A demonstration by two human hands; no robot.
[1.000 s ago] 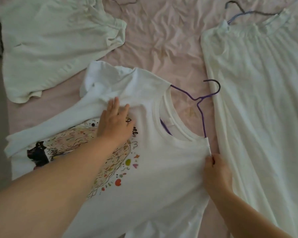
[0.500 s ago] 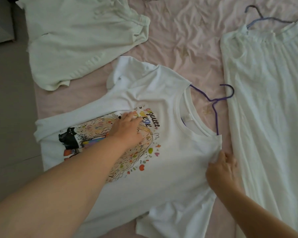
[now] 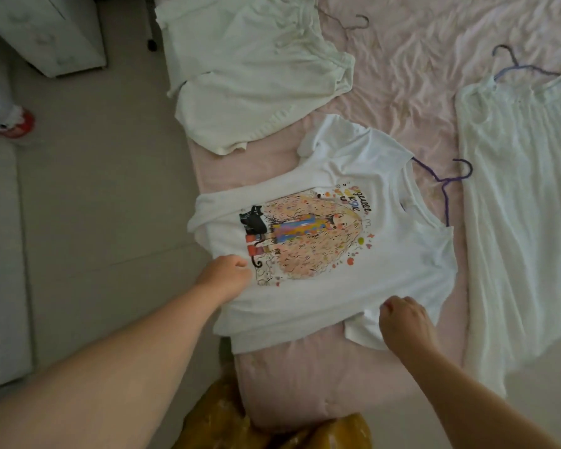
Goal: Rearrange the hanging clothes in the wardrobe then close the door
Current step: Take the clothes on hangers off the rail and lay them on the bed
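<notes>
Two hands grip the printed white T-shirt (image 3: pixel 331 176) lying flat on the pink bedsheet (image 3: pixel 402 76): left hand (image 3: pixel 225 277) curled on its hem edge, right hand (image 3: pixel 402 319) pinching the lower sleeve. Its purple hanger (image 3: pixel 447 186) protrudes from the collar, between a cream top (image 3: pixel 256 76) and a white dress (image 3: pixel 518 205).

Light is dim, soft and even; no hard shadows, no glare. Source not visible. White shirts (image 3: pixel 337 189) and pink sheet (image 3: pixel 402 92) read brightest; floor (image 3: pixel 94 205) at left is grey and murky. Wide-angle bend at the edges: my forearms swell toward the bottom corners. Slight motion blur and softness overall; my left hand (image 3: pixel 227 275) and the yellow thing (image 3: pixel 337 431) at bottom edge are smeared.
</notes>
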